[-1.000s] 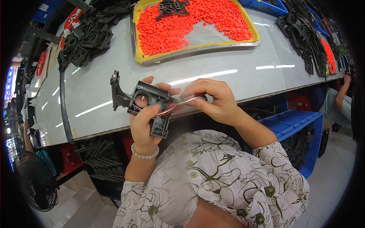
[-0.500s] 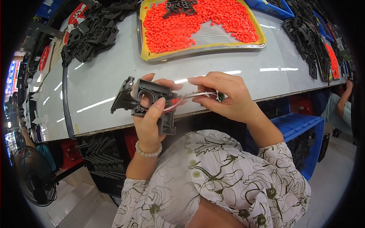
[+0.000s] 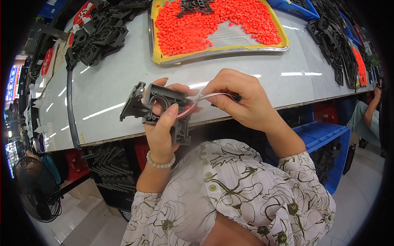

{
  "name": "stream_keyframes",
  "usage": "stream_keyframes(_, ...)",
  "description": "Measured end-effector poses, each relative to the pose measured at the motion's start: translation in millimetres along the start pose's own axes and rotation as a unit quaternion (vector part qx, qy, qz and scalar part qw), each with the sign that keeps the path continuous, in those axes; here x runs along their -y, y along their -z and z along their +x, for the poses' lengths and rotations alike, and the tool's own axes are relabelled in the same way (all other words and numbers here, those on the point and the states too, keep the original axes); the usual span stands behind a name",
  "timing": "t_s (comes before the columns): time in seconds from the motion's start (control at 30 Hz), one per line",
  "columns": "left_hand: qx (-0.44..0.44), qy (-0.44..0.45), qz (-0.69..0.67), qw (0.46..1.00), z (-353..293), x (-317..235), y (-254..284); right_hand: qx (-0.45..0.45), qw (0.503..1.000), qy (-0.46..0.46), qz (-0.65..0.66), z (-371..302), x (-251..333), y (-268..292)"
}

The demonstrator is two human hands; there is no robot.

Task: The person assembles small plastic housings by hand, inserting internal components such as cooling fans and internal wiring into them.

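My left hand (image 3: 161, 130) grips a dark plastic frame (image 3: 164, 110) just above the near edge of the table (image 3: 123, 78); the thumb presses across its front beside the round opening, fingers wrapped behind, so the piece sits steady and faces me; my right hand (image 3: 242, 98) is pinched shut on the far end of a thin red-and-white wire (image 3: 196, 103), which runs back to the frame, and it looks drawn fairly straight between the two hands, I judge so that it can be guided without tangling; a small dark plug (image 3: 237, 97) shows at the fingertips. A bead bracelet (image 3: 160, 162) circles the left wrist. Beyond the hands a yellow tray (image 3: 221, 51) holds a heap of small orange pieces (image 3: 193, 28), within easy reach; piles of black plastic parts (image 3: 98, 35) lie at the far left, and more run along the right side. A blue bin (image 3: 324, 137) stands below the table to my right; a fan (image 3: 35, 188) sits on the floor to my left; another person's arm (image 3: 369, 115) shows at the right edge.
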State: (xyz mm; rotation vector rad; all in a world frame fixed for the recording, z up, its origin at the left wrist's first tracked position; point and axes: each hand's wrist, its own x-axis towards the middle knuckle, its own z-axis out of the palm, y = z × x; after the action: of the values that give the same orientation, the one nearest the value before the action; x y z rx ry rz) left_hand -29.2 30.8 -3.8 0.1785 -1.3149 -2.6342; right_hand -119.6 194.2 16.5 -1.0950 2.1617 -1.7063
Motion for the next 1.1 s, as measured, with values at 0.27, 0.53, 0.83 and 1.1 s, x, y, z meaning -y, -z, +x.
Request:
stream_keyframes(0.27,-0.004,-0.065,0.029,0.997,2,7,6,0.019,0.997,-0.06,0.044,5,12,-10)
stream_keyframes(0.53,0.026,-0.122,0.082,0.989,1,9,8,-0.018,0.995,0.046,-0.083,9,9,-24)
stream_keyframes(0.83,0.017,-0.167,0.133,0.977,2,14,8,-0.04,0.993,0.058,-0.096,8,9,-32)
stream_keyframes(1.1,-0.001,-0.193,0.173,0.966,1,18,7,-0.061,0.99,0.074,-0.104,5,7,-37)
